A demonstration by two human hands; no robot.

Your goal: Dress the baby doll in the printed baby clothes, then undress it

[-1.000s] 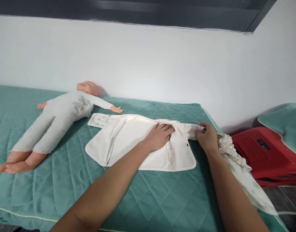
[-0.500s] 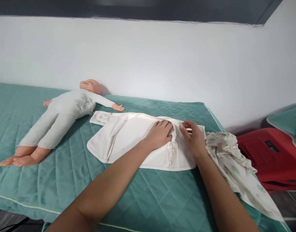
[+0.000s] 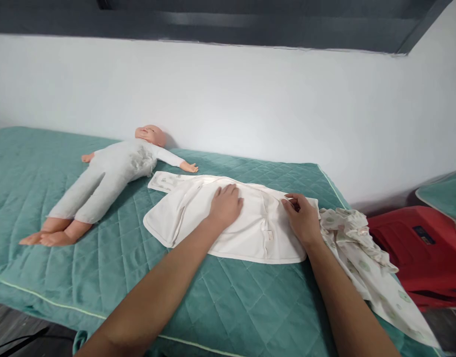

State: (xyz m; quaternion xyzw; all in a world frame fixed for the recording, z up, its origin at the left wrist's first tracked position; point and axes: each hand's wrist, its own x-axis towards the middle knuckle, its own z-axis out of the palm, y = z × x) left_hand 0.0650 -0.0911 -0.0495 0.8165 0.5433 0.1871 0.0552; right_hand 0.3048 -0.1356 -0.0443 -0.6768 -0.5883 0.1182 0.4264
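A white baby shirt (image 3: 246, 243) lies spread out on the green quilted bedcover, its seams and a small label showing. One sleeve with a printed cuff reaches toward the upper left. Flat on the middle of the shirt rests my left hand (image 3: 226, 204), fingers stretched out and holding nothing. My right hand (image 3: 302, 218) is at the shirt's right side near the other sleeve, thumb and fingers closed on the cloth at the upper edge. To the left, a baby doll (image 3: 112, 166) with a white cloth body lies on its back.
A crumpled printed baby garment (image 3: 358, 248) lies on the bedcover (image 3: 112, 277) to the right, partly hanging over the edge. Beyond it is a red plastic object (image 3: 417, 248) with green fabric above. A white wall (image 3: 228, 104) runs along the back.
My left hand has slid left, away from the seam with the label, and lies flatter. The shirt's right part is smoother. My right hand stays at the right side; the view has shifted slightly.
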